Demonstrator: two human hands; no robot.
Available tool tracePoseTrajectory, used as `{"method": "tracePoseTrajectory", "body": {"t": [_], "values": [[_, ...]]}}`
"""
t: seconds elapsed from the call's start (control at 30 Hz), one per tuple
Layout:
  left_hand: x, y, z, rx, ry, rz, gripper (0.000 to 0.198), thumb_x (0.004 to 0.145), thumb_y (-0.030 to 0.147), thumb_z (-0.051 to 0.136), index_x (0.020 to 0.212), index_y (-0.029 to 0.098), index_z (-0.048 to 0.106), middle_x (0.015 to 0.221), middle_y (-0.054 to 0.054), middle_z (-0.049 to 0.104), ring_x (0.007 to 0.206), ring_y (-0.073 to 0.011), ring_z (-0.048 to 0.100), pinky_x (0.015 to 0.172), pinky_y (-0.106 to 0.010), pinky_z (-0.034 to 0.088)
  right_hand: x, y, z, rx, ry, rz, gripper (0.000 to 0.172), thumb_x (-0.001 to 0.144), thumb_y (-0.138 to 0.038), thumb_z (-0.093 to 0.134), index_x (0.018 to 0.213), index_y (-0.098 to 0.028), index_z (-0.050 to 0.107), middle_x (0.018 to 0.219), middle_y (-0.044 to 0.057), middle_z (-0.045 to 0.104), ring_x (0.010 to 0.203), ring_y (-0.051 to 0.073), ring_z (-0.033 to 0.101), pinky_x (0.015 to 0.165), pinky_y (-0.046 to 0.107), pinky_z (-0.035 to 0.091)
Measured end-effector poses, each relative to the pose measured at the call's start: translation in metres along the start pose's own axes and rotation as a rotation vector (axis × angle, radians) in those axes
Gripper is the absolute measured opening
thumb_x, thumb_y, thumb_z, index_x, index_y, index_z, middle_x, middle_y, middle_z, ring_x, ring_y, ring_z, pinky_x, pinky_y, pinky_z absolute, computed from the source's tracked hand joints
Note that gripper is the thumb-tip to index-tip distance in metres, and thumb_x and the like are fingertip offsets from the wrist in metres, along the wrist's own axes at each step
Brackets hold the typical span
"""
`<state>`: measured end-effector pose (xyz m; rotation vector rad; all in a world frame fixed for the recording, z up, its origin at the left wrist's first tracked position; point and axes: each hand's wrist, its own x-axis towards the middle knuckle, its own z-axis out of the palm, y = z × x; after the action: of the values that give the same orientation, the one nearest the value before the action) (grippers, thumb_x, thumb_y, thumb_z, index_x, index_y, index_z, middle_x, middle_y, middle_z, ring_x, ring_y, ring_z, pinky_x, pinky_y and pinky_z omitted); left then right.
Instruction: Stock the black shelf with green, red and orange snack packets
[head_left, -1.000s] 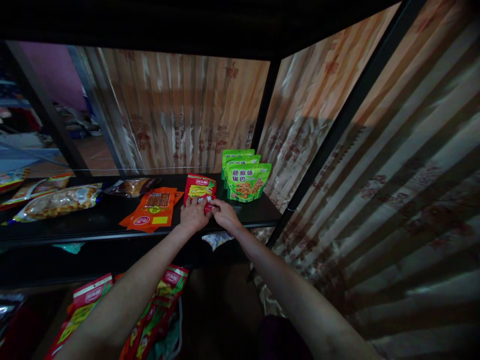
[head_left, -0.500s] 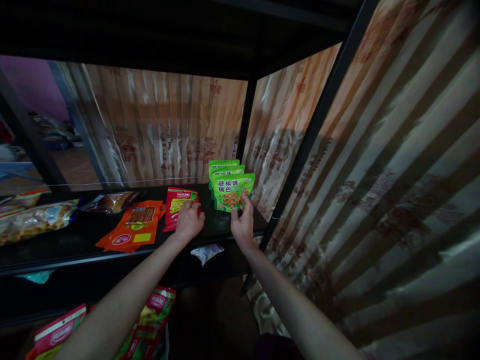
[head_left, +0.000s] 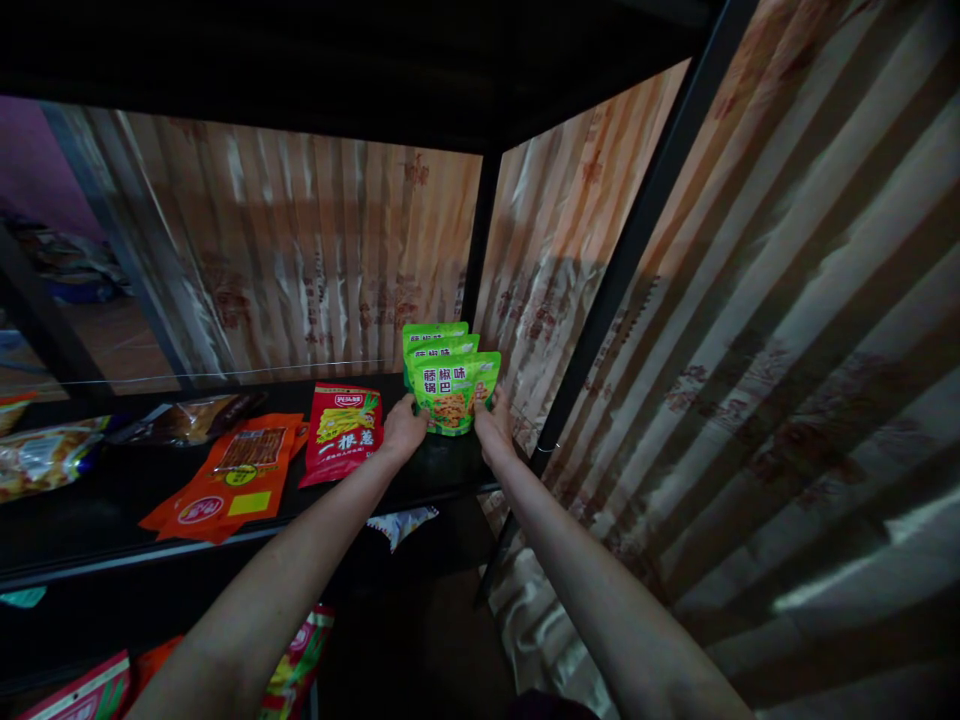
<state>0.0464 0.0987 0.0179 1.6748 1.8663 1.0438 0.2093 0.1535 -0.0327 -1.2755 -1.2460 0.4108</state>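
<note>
Three green snack bags stand upright one behind another at the right end of the black shelf [head_left: 420,475]. My left hand [head_left: 403,428] is closed at the lower left edge of the front green snack bag [head_left: 454,393], thumb on its face. On the opposite edge, my right hand [head_left: 494,424] pinches the same bag, fingers partly behind it. Behind it show the tops of the middle green bag [head_left: 442,345] and the rear green bag [head_left: 433,329]. A red snack bag [head_left: 341,435] lies just left of my left hand.
Orange snack packets [head_left: 236,480] and clear-wrapped snacks [head_left: 52,455] lie farther left. A black shelf post [head_left: 611,260] rises at the right, before a patterned curtain [head_left: 750,400]. Below are a pale wrapper [head_left: 403,526] and more bags [head_left: 296,665]. Another shelf is overhead.
My left hand has moved right, from over the red bag to the front green bag's left edge. My right hand stays at its right edge. The view has shifted slightly right.
</note>
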Motion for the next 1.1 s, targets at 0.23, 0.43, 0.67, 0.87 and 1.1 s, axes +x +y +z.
{"method": "tracePoseTrajectory", "body": {"t": [0.23, 0.43, 0.67, 0.87, 1.1], "values": [[0.005, 0.0, -0.002, 0.055, 0.039, 0.02, 0.021, 0.084, 0.028, 0.051, 0.093, 0.016, 0.065, 0.103, -0.011, 0.066, 0.095, -0.0221, 0.061, 0.081, -0.031, 0.045, 0.002, 0.0, 0.005, -0.004, 0.055, 0.09, 0.036, 0.08, -0.035, 0.047, 0.112, -0.022, 0.054, 0.107, 0.008, 0.065, 0.101, 0.023, 0.058, 0.09, 0.035, 0.043], [-0.004, 0.0, 0.0, 0.064, 0.007, 0.088, 0.022, 0.083, 0.025, 0.051, 0.099, 0.017, 0.063, 0.105, -0.01, 0.065, 0.097, -0.0207, 0.06, 0.084, -0.03, 0.045, -0.001, -0.005, 0.002, -0.004, 0.073, 0.202, 0.03, 0.079, -0.04, 0.045, 0.102, -0.022, 0.054, 0.103, 0.008, 0.064, 0.1, 0.025, 0.058, 0.088, 0.037, 0.042], [-0.007, -0.006, 0.009, -0.042, -0.033, 0.046, 0.026, 0.084, 0.023, 0.051, 0.107, 0.017, 0.062, 0.099, -0.008, 0.069, 0.093, -0.0199, 0.063, 0.084, -0.031, 0.046, -0.004, -0.003, 0.001, 0.02, 0.075, 0.208, 0.026, 0.079, -0.041, 0.044, 0.095, -0.023, 0.051, 0.102, 0.006, 0.062, 0.099, 0.023, 0.057, 0.087, 0.035, 0.042], [-0.002, -0.02, 0.024, -0.182, -0.019, 0.016, 0.023, 0.082, 0.027, 0.057, 0.103, 0.021, 0.064, 0.095, -0.005, 0.07, 0.093, -0.0202, 0.064, 0.084, -0.033, 0.048, -0.003, 0.001, 0.003, -0.007, 0.073, 0.183, 0.024, 0.079, -0.04, 0.043, 0.096, -0.023, 0.05, 0.098, 0.005, 0.062, 0.097, 0.022, 0.057, 0.087, 0.034, 0.041], [0.003, -0.021, 0.02, -0.143, 0.031, 0.012, 0.034, 0.078, 0.033, 0.061, 0.11, 0.019, 0.061, 0.108, -0.01, 0.067, 0.103, -0.0231, 0.061, 0.09, -0.036, 0.046, -0.001, -0.002, 0.005, 0.055, 0.082, 0.233, 0.035, 0.079, -0.05, 0.046, 0.098, -0.023, 0.053, 0.1, 0.006, 0.065, 0.097, 0.023, 0.059, 0.084, 0.034, 0.044]]}}
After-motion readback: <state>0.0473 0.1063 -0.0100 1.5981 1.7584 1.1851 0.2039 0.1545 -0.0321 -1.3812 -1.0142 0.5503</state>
